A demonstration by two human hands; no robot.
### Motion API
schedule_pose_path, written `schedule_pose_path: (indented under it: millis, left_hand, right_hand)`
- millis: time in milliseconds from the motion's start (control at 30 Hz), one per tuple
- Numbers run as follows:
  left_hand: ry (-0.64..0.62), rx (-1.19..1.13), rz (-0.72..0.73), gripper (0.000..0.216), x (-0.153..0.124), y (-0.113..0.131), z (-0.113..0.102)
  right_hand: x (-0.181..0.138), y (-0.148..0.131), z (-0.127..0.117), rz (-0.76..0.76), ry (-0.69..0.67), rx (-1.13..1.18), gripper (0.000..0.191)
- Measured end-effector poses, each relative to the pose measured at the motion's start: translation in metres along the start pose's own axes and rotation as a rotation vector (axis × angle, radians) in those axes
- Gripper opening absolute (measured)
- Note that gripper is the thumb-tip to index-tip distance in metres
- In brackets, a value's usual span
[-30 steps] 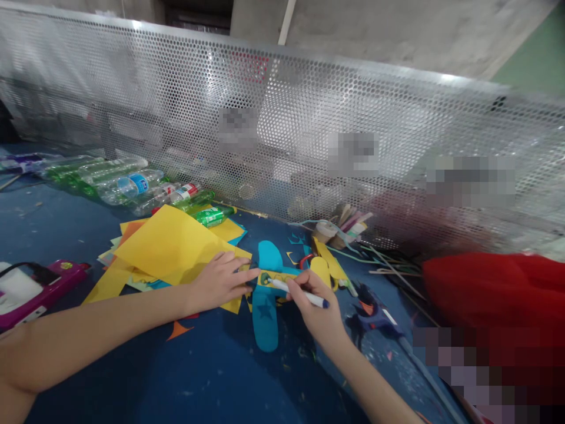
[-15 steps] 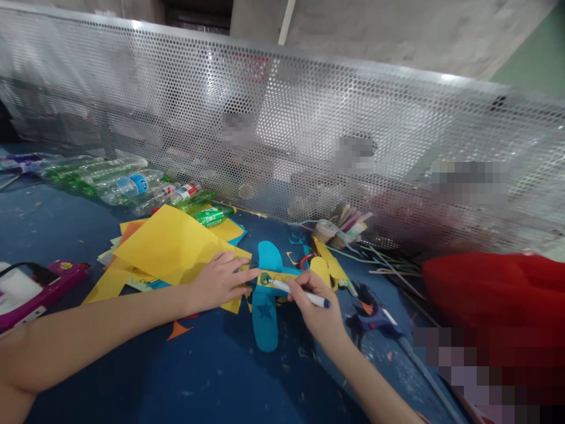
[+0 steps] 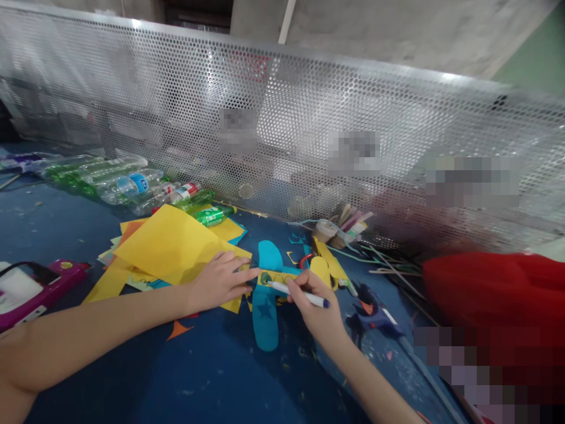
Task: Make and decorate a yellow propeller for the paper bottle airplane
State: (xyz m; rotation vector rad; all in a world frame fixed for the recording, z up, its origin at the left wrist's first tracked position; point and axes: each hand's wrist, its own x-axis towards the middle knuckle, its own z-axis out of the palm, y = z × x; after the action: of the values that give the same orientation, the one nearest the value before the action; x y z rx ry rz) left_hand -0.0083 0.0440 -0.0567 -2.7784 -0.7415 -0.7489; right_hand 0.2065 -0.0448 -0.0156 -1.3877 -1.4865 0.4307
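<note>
A blue craft airplane (image 3: 265, 323) lies in front of me, with rounded wings and a dark star on the nearer one. Along its body runs a yellow strip (image 3: 279, 279) bearing a dark round mark and drawn outlines. My right hand (image 3: 315, 297) is closed around a white marker (image 3: 304, 295) with a dark blue end, its tip at the strip beside the dark mark. My left hand (image 3: 223, 280) has its fingers stretched out and apart at the plane's left end, the index fingertip touching the strip's edge. What lies beneath that hand is partly hidden.
Yellow paper sheets (image 3: 161, 247) are piled at the left, with plastic bottles (image 3: 132, 184) behind them. A purple power strip (image 3: 66, 277) sits far left. Right of the plane are a blue glue gun (image 3: 375, 315), paper scraps and thin sticks. A perforated metal screen (image 3: 300, 129) stands behind.
The marker's tip has shifted very slightly on the yellow strip. My left hand and the plane have stayed in place.
</note>
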Motion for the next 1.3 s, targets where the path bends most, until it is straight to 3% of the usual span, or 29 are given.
schedule_pose_path:
  millis: [1300]
  left_hand:
    - [-0.004, 0.017, 0.003, 0.038, 0.0007, 0.0012, -0.0025]
  right_hand:
    - [0.0001, -0.0024, -0.0013, -0.028, -0.045, -0.004, 0.027]
